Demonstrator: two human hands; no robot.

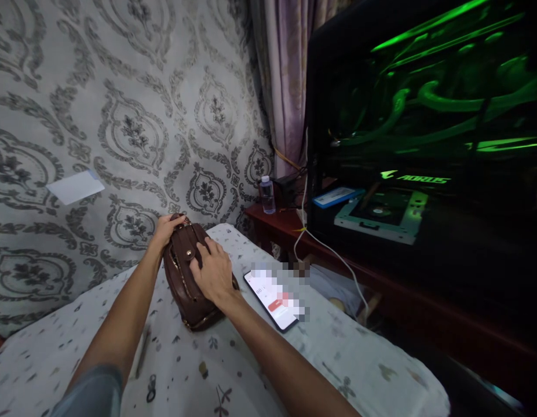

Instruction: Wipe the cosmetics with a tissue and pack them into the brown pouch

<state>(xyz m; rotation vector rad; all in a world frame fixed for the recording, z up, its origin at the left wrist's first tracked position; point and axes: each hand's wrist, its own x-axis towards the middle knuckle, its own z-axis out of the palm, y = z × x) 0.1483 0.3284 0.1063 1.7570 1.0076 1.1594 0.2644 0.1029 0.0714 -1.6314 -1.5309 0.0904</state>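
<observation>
A dark brown leather-look bag (183, 284) with gold zips and a snap-button flap lies on a white patterned sheet. My left hand (166, 229) grips its far left end, thumb and fingers closed around the edge near the zip. Across the right side of the bag rests my right hand (214, 269), its fingers apart and bent over the surface beside the snap. A phone (272, 298) with a lit screen, partly blurred out, lies on the sheet to the right of the bag.
A thin pale object (140, 353) shows beside my left forearm. At right, a dark red table (268, 221) carries a clear bottle (267, 197) and a green-lit computer case (407, 145). A white cable (333, 252) hangs over its edge. A white card (76, 186) is against the patterned wall.
</observation>
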